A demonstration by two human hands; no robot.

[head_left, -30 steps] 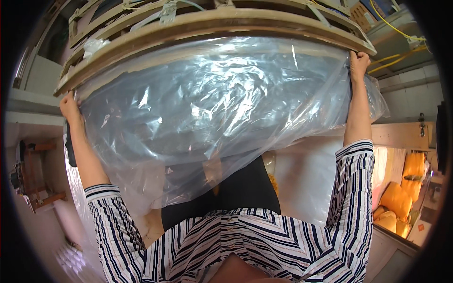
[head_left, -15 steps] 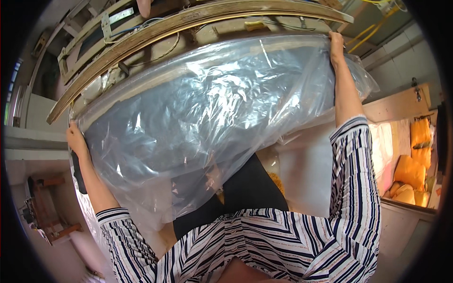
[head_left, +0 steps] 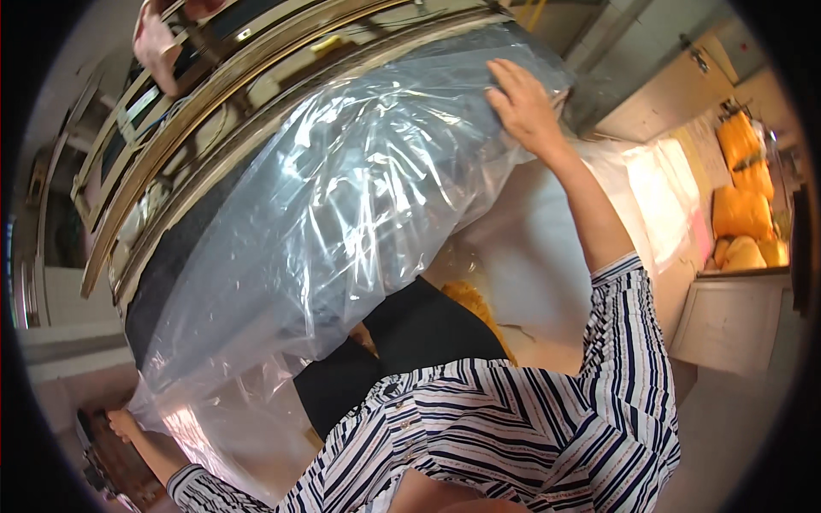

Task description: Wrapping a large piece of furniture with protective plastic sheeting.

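Note:
A clear, crinkled plastic sheet [head_left: 342,197] spreads across a dark flat panel [head_left: 184,244] in front of me, whose left part lies bare. At the lower left, my left hand [head_left: 125,425] is closed round a gathered edge of the sheet, stretching it out past the panel. Near the panel's far right end, my right hand [head_left: 523,107] lies on the plastic with fingers extended and apart. More of the sheet hangs down over my lap.
Long wooden rails [head_left: 231,81] of a machine frame run behind the panel. Another person's hand [head_left: 156,51] is at the upper left. Orange bundles [head_left: 742,214] sit to the right, beside a pale sheet [head_left: 663,188]. A yellow fluffy cushion [head_left: 469,299] is under me.
My left hand has drawn the sheet's edge down and left, baring the panel's left part. My right hand has gone from gripping the far right corner to lying open on the plastic.

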